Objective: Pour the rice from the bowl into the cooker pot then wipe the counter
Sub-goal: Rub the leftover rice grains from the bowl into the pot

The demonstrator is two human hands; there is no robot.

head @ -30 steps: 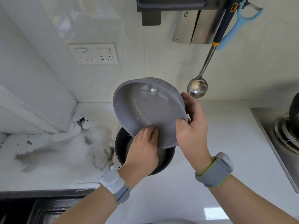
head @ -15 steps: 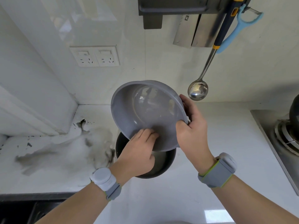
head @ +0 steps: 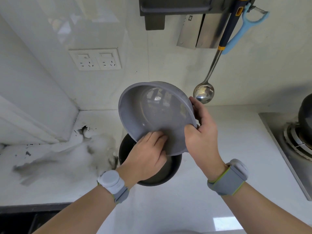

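Observation:
A grey bowl (head: 157,115) is tipped steeply over the dark cooker pot (head: 170,173), its open side facing me and its inside looking bare. My right hand (head: 201,132) grips the bowl's right rim. My left hand (head: 146,157) rests fingers inside the bowl's lower edge, covering most of the pot's mouth. The pot stands on the white counter (head: 211,191); its contents are hidden by my left hand and the bowl.
A grey smeared stain (head: 67,159) covers the counter left of the pot. A steel ladle (head: 203,92), a blue peeler (head: 239,34) and cleavers hang on the wall. A gas hob (head: 293,142) is at right, a dark sink edge (head: 25,217) at lower left.
The bowl has tilted a little more upright and shifted slightly. My left hand's fingers have slid along its lower inside edge. The pot has not moved.

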